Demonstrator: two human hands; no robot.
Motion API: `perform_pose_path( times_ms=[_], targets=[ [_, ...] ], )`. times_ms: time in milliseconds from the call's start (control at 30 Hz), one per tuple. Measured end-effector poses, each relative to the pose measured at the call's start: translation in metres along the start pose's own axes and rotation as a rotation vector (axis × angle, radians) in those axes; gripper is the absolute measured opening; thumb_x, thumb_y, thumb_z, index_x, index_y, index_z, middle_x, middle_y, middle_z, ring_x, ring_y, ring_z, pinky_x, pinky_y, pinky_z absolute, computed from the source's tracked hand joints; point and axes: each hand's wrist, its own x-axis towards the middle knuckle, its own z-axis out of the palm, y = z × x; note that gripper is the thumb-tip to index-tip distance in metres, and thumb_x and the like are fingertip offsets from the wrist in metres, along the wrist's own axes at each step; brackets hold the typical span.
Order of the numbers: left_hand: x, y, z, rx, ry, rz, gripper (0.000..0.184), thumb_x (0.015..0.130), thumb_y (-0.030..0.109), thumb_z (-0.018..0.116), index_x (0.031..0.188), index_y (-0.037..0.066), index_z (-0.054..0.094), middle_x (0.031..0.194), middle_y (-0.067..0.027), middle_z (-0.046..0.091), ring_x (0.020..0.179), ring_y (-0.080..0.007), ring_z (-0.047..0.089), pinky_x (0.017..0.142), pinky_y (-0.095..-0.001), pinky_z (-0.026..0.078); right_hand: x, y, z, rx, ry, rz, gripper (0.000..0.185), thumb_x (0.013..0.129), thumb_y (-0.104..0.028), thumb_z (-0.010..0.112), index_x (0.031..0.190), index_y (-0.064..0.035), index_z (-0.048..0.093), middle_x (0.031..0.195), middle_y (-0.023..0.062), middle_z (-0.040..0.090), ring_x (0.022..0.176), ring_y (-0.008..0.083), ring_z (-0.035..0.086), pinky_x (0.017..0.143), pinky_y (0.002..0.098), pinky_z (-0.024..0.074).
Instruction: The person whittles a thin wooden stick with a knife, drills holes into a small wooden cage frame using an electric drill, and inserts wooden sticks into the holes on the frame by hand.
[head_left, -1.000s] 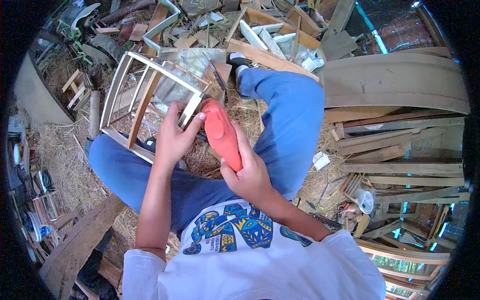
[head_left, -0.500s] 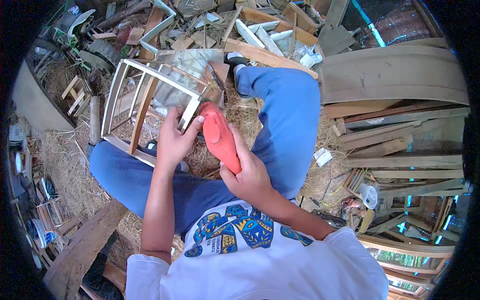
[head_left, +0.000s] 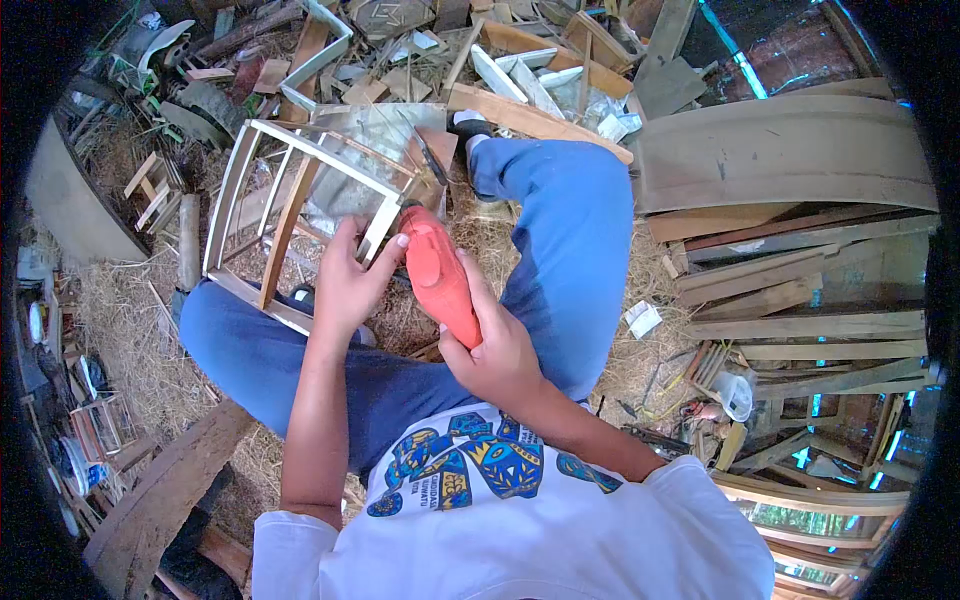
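My right hand (head_left: 495,350) is closed around the body of a red handheld power tool (head_left: 440,280). Its dark front end meets the near right corner of a small wooden frame (head_left: 325,155), though the exact contact is hidden. My left hand (head_left: 350,285) grips the short white rail at that same end, thumb up close to the tool and fingers partly out of sight behind the wood. White-painted outer rails and a bare brown middle slat (head_left: 288,230) make up the frame. Its lower left side rests against my bent knee.
Wood offcuts (head_left: 520,75) lie heaped at the far side. Beyond the frame is a flat grey sheet (head_left: 350,180). Stacked planks (head_left: 810,325) and a curved panel (head_left: 790,150) stand on the right. A rough board (head_left: 165,490) lies lower left, and straw covers the ground.
Hands, tool and frame keep almost the same positions. Only the camera view has shifted very slightly.
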Motion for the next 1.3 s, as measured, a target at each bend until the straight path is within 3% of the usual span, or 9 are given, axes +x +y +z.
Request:
perform_pose_path(
  times_ms=[500, 900, 1067, 1167, 1300],
  targets=[
    [0.002, -0.018, 0.006, -0.102, -0.005, 0.014, 0.040, 0.091, 0.032, 0.075, 0.103, -0.002, 0.057, 0.086, -0.0127, 0.068, 0.078, -0.0144, 0.061, 0.070, -0.0318, 0.049, 0.001, 0.000, -0.001, 0.012, -0.015, 0.004, 0.085, 0.080, -0.005, 0.061, 0.154, 0.0028, 0.020, 0.141, 0.0329, 0.048, 0.120, 0.0462, 0.057, 0.099, 0.0475, 0.0496],
    [0.000, -0.005, 0.002, 0.044, -0.024, 0.023, 0.033, 0.092, 0.030, 0.073, 0.103, 0.001, 0.061, 0.084, -0.0139, 0.068, 0.074, -0.0150, 0.062, 0.068, -0.0334, 0.049, 0.001, 0.002, -0.001, -0.033, -0.008, -0.011, 0.085, 0.081, -0.006, 0.062, 0.155, 0.0013, 0.020, 0.139, 0.0333, 0.050, 0.116, 0.0471, 0.059, 0.094, 0.0488, 0.0518],
    [-0.003, 0.004, 0.003, 0.009, 0.018, 0.102, 0.026, 0.094, 0.023, 0.068, 0.108, 0.002, 0.062, 0.082, -0.0156, 0.067, 0.073, -0.0165, 0.062, 0.068, -0.0353, 0.050, 0.001, -0.003, 0.003, -0.100, -0.018, 0.015, 0.088, 0.082, -0.009, 0.064, 0.156, -0.0015, 0.017, 0.133, 0.0339, 0.053, 0.106, 0.0484, 0.062, 0.087, 0.0520, 0.0529],
    [-0.004, 0.001, -0.002, 0.062, -0.020, 0.083, 0.024, 0.097, 0.022, 0.064, 0.109, 0.002, 0.062, 0.082, -0.0155, 0.067, 0.074, -0.0166, 0.060, 0.069, -0.0353, 0.050, 0.001, -0.008, 0.006, -0.118, -0.028, 0.068, 0.083, 0.082, -0.004, 0.064, 0.154, 0.0010, 0.023, 0.140, 0.0317, 0.050, 0.117, 0.0452, 0.060, 0.093, 0.0465, 0.0523],
    [-0.005, 0.000, 0.000, 0.009, -0.012, 0.080, 0.027, 0.103, 0.026, 0.054, 0.106, 0.001, 0.060, 0.075, -0.0114, 0.061, 0.069, -0.0146, 0.055, 0.065, -0.0338, 0.047, 0.000, -0.013, 0.008, -0.139, -0.060, 0.098, 0.084, 0.082, -0.003, 0.065, 0.154, 0.0021, 0.022, 0.138, 0.0315, 0.051, 0.115, 0.0447, 0.060, 0.092, 0.0472, 0.0527]
  ],
)
